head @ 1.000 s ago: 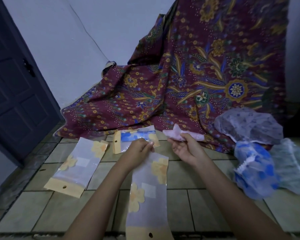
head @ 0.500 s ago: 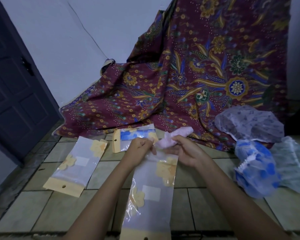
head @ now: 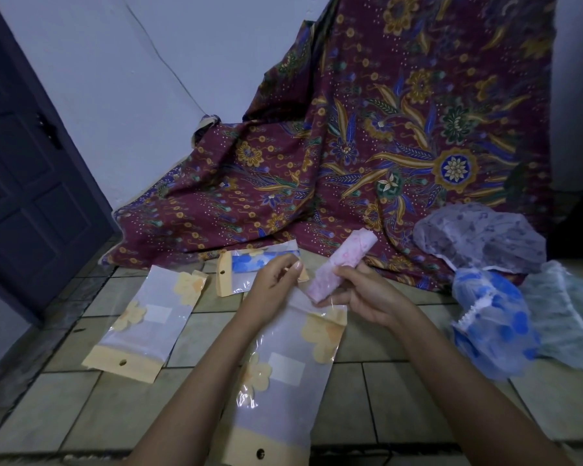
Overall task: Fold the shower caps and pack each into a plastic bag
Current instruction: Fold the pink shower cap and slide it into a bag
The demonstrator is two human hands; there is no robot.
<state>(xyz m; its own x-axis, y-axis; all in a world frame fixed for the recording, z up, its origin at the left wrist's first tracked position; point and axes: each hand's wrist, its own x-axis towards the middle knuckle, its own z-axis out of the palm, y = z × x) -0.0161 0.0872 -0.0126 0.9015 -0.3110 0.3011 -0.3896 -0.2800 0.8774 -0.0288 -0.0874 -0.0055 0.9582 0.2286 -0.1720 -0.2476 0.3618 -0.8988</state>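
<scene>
My right hand (head: 367, 294) grips a folded pink shower cap (head: 340, 264), its lower end at the mouth of a clear plastic bag (head: 283, 375) with yellow flowers. My left hand (head: 273, 284) pinches the bag's open top edge. A second bag of the same kind (head: 145, 317) lies flat to the left. A packed bag holding a blue cap (head: 249, 267) lies behind my left hand. Loose caps sit at the right: a grey one (head: 478, 237), a blue-patterned one (head: 492, 321) and a pale green one (head: 566, 314).
A maroon batik cloth (head: 367, 146) drapes from the wall down onto the tiled floor (head: 401, 391). A dark door (head: 24, 169) stands at the left beside the white wall (head: 148, 79).
My right hand has brought the pink cap leftward and tilted it, its lower end now at the bag's mouth. My left hand has raised the bag's top edge.
</scene>
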